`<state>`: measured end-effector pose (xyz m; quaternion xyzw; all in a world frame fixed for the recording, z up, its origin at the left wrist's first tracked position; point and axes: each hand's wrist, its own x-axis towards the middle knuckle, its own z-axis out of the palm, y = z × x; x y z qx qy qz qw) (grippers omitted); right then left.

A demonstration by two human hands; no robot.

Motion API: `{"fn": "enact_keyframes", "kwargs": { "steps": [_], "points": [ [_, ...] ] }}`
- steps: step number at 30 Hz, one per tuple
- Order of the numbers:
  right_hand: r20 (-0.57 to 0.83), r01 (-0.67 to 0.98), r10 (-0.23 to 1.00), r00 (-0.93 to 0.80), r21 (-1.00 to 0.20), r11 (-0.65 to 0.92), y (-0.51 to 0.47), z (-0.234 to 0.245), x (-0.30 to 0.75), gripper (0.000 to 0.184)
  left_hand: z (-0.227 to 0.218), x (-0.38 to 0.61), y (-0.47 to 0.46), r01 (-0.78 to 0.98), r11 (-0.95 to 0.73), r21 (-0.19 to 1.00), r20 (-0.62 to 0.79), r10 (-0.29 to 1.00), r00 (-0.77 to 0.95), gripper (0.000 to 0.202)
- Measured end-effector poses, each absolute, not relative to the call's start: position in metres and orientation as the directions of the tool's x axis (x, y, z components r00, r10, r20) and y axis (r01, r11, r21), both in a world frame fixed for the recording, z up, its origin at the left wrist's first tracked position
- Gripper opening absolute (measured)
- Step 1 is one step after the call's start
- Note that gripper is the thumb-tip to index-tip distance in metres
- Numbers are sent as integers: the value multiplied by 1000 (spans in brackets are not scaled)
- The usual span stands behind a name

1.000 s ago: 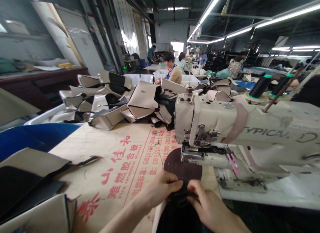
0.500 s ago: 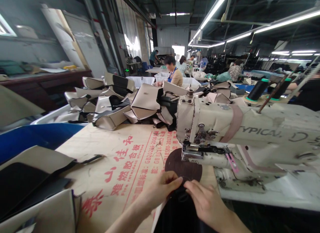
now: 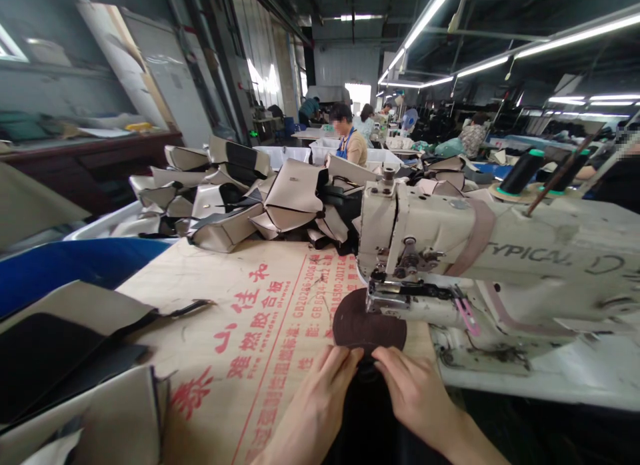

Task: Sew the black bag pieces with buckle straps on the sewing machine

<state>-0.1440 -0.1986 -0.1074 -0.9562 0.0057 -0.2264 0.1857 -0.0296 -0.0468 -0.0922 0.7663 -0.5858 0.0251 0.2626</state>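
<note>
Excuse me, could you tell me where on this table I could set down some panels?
The widest bare plywood lies between the heap of beige bag panels and the near-left panels, left of the sewing machine. It is crowded around the round dark piece by the machine's foot, at the left hand and right hand.

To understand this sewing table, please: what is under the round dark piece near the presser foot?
The round dark piece lies on the plywood board with red print; the part beneath it is covered, so that surface cannot be seen.
</note>
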Motion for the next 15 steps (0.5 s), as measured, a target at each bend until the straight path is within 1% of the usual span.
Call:
{"fn": "enact_keyframes", "kwargs": {
  "steps": [3, 6, 9, 12, 15],
  "points": [
    [406, 60, -91, 910, -345, -937, -200, -106, -142, 23, -88, -28, -51, -915, -153, 374, 337, -896, 288, 46],
    [357, 37, -101, 929, -362, -932, -202, -100, -141, 22, -79, -27, -54, -885, -162, 437, 283, -909, 306, 36],
    [315, 30, -109, 943, -404, -914, -205, -93, -140, 21, -72, -26, -56, -851, -179, 494, 240, -912, 331, 31],
    [306, 49, -91, 948, -420, -906, -206, -89, -140, 20, -71, -25, -55, -819, -186, 543, 226, -906, 357, 28],
    [305, 69, -66, 950, -411, -909, -206, -89, -138, 21, -73, -24, -56, -770, -201, 606, 201, -898, 392, 25]
  ]
}}
